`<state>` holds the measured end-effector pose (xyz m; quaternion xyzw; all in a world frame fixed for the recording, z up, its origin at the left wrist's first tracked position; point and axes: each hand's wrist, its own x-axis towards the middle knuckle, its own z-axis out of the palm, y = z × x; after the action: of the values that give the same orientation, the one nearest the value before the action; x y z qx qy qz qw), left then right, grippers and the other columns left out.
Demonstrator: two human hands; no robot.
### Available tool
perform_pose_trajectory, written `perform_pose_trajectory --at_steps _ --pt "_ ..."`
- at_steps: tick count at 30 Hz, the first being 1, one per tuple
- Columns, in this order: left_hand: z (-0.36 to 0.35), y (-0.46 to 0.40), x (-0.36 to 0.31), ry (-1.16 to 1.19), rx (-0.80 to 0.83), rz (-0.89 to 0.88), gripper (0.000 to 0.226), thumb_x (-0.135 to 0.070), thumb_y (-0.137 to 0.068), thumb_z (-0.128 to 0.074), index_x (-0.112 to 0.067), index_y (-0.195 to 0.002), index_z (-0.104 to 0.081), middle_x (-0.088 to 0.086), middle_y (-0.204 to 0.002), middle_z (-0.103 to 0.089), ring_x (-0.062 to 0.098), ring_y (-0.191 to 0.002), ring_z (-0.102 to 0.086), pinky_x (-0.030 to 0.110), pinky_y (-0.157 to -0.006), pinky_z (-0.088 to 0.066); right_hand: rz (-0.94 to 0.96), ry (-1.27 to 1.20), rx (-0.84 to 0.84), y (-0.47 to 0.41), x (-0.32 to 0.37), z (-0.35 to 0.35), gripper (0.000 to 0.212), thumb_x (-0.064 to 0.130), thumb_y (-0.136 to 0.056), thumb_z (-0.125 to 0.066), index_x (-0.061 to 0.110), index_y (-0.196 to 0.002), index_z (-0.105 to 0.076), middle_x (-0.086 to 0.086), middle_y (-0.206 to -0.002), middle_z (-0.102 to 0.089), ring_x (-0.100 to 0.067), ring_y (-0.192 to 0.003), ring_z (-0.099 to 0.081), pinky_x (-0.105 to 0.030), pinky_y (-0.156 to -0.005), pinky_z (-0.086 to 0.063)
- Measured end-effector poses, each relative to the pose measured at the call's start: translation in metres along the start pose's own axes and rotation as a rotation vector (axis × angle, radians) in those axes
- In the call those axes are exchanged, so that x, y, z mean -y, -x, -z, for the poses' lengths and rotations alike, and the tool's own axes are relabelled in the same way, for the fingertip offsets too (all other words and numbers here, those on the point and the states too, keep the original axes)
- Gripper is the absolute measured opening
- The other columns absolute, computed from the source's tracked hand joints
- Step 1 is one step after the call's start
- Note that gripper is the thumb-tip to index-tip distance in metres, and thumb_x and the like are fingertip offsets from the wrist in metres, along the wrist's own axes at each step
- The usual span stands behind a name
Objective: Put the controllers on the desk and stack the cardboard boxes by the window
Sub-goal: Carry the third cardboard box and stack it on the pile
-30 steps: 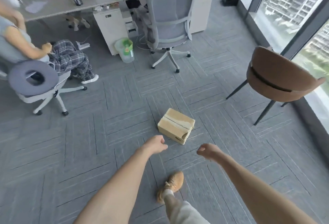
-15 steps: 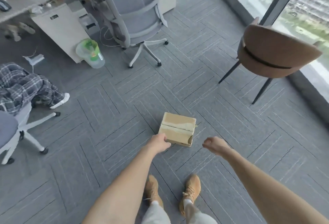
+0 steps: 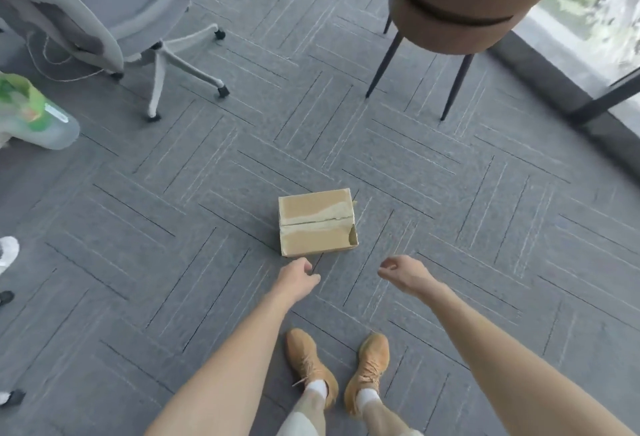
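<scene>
**Box on open carpet before your feet**

Cardboard box point(image 3: 317, 224) sits closed on the grey carpet point(image 3: 467, 228), clear floor all round it. Your left hand point(image 3: 296, 280) hovers just short of its near edge, fingers loosely curled, empty; your right hand point(image 3: 401, 273) likewise, apart to the right. Brown chair point(image 3: 460, 3) stands beyond, office chair point(image 3: 131, 20) far left.

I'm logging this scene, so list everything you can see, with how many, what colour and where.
box: 1, tan cardboard, on the carpet just ahead of the hands
carpet: grey, herringbone pattern, covers the floor
office chair: 1, grey, top left
brown chair: 1, black legs, top right
window: right edge
bin: 1, clear, with green inside, left edge
shoes: 2, tan, bottom centre
left hand: empty, near the box
right hand: empty, loosely curled
</scene>
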<state>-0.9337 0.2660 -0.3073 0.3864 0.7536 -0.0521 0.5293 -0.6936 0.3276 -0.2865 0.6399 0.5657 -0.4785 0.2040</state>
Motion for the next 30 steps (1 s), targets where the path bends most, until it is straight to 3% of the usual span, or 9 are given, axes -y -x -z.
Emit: perform_pose_trajectory --at_steps 8,12,18,20,21,23,25,28,30 --pt "-0.091 -0.133 0.068 0.029 -0.003 0.059 0.044 -0.035 -0.094 -0.062 -0.016 -0.133 -0.054 0.004 -0.131 -0.060 0.020 -0.108 -0.056 0.027 -0.082 -0.039 0.007 -0.037 0.009 -0.142 -0.056 -0.080 0.041 0.032 -0.097 -0.059 0.010 -0.132 -0.063 -0.010 -0.131 -0.067 -0.028 -0.117 -0.064 -0.040 -0.101 -0.052" --pt "-0.146 -0.215 0.104 0.060 -0.027 0.104 0.049 -0.035 -0.094 -0.062 -0.014 -0.137 -0.050 0.007 -0.134 -0.057 0.023 -0.115 -0.056 0.029 -0.084 -0.041 -0.008 -0.069 0.002 -0.230 -0.088 -0.125 0.045 0.031 -0.096 -0.061 0.010 -0.135 -0.059 -0.010 -0.134 -0.065 -0.029 -0.118 -0.064 -0.042 -0.104 -0.051" --pt "-0.200 -0.334 0.148 0.084 -0.076 0.181 0.038 -0.029 -0.091 -0.064 -0.012 -0.123 -0.054 0.006 -0.124 -0.060 0.018 -0.095 -0.052 0.030 -0.076 -0.045 -0.040 -0.059 -0.002 -0.361 -0.120 -0.185 0.052 0.027 -0.095 -0.064 0.008 -0.141 -0.054 -0.012 -0.138 -0.061 -0.024 -0.105 -0.065 -0.033 -0.091 -0.054" --pt "-0.210 -0.372 0.165 0.162 -0.127 0.252 0.045 -0.026 -0.089 -0.069 -0.004 -0.127 -0.057 0.010 -0.123 -0.063 0.022 -0.099 -0.059 0.029 -0.070 -0.048 -0.067 -0.031 -0.021 -0.397 -0.128 -0.198 0.053 0.023 -0.094 -0.064 0.007 -0.144 -0.053 -0.012 -0.140 -0.060 -0.026 -0.116 -0.063 -0.029 -0.089 -0.049" --pt "-0.213 -0.390 0.174 0.210 -0.153 0.294 0.053 -0.027 -0.088 -0.072 0.000 -0.131 -0.057 0.012 -0.126 -0.064 0.025 -0.106 -0.062 0.029 -0.072 -0.049 -0.073 -0.026 -0.041 -0.415 -0.132 -0.204 0.055 0.023 -0.093 -0.064 0.007 -0.145 -0.051 -0.012 -0.140 -0.060 -0.027 -0.121 -0.061 -0.028 -0.092 -0.048" --pt "-0.218 -0.417 0.188 0.343 -0.226 0.334 0.069 -0.031 -0.085 -0.076 0.000 -0.140 -0.050 0.016 -0.139 -0.056 0.031 -0.124 -0.056 0.037 -0.092 -0.052 -0.067 -0.068 -0.080 -0.443 -0.140 -0.213 0.064 0.027 -0.092 -0.069 0.006 -0.148 -0.047 -0.013 -0.141 -0.059 -0.027 -0.124 -0.059 -0.034 -0.101 -0.048" --pt "-0.218 -0.437 0.198 0.489 -0.313 0.305 0.088 -0.037 -0.082 -0.079 -0.003 -0.151 -0.036 0.015 -0.151 -0.044 0.033 -0.139 -0.043 0.043 -0.109 -0.041 -0.033 -0.155 -0.109 -0.464 -0.145 -0.218 0.076 0.030 -0.087 -0.076 0.009 -0.151 -0.041 -0.013 -0.140 -0.058 -0.026 -0.117 -0.060 -0.037 -0.102 -0.047" --pt "-0.216 -0.458 0.206 0.652 -0.487 0.184 0.082 -0.040 -0.074 -0.086 -0.012 -0.140 -0.046 0.010 -0.141 -0.056 0.031 -0.129 -0.052 0.042 -0.107 -0.044 0.074 -0.306 -0.153 -0.484 -0.150 -0.227 0.090 0.030 -0.075 -0.087 0.021 -0.151 -0.039 -0.004 -0.136 -0.058 -0.023 -0.119 -0.056 -0.044 -0.104 -0.044" --pt "-0.215 -0.463 0.208 0.773 -0.545 0.117 0.077 -0.036 -0.071 -0.088 -0.016 -0.134 -0.048 0.003 -0.133 -0.059 0.028 -0.123 -0.055 0.041 -0.105 -0.044 0.160 -0.352 -0.171 -0.490 -0.148 -0.229 0.085 0.029 -0.072 -0.089 0.024 -0.145 -0.047 0.010 -0.126 -0.061 -0.016 -0.118 -0.056 -0.044 -0.108 -0.041"
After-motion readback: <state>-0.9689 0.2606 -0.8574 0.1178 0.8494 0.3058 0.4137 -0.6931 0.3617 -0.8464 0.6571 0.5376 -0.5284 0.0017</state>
